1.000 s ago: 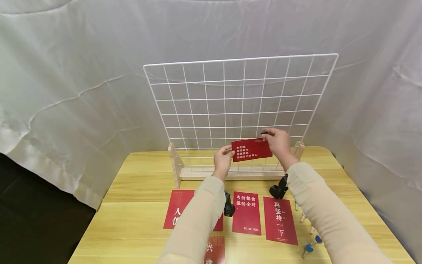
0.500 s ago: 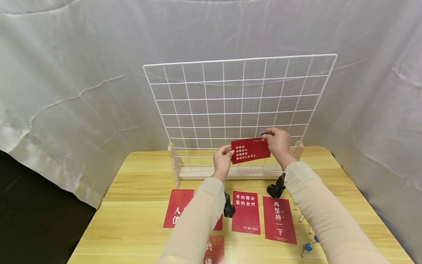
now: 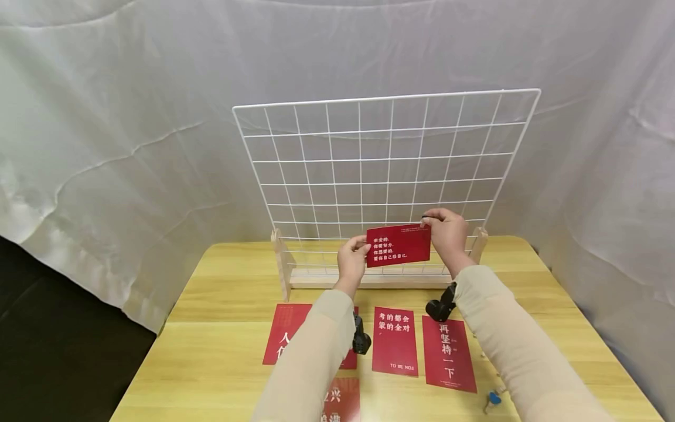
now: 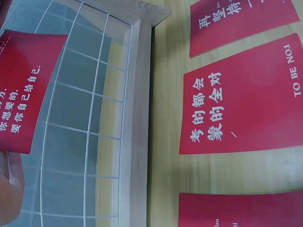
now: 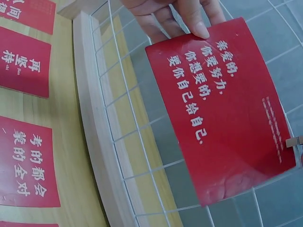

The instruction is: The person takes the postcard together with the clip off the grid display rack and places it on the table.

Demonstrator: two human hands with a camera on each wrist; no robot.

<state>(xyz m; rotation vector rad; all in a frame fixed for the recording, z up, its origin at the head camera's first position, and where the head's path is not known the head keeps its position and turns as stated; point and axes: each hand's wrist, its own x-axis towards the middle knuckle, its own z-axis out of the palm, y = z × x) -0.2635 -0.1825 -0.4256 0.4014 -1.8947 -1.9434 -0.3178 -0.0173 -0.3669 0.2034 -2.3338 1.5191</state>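
A red card (image 3: 399, 245) with white lettering is held in front of the white wire grid (image 3: 387, 158), low down. My left hand (image 3: 351, 262) pinches its left edge, thumb on the printed face, as the right wrist view shows. At the card's upper right corner my right hand (image 3: 449, 234) pinches a small wooden clothespin (image 5: 293, 141) that sits on the card's edge. Most of the right hand is outside the right wrist view. Whether the clothespin also grips a grid wire cannot be told.
The grid stands in a wooden base (image 3: 369, 281). Several red cards lie on the table, among them one in the middle (image 3: 395, 341) and one at the right (image 3: 449, 354). A blue-heart clothespin (image 3: 494, 398) lies near my right sleeve, which partly hides more clips.
The card and my left hand have shifted slightly left and down against the grid. Both hands keep their hold. The head view has tilted a little.
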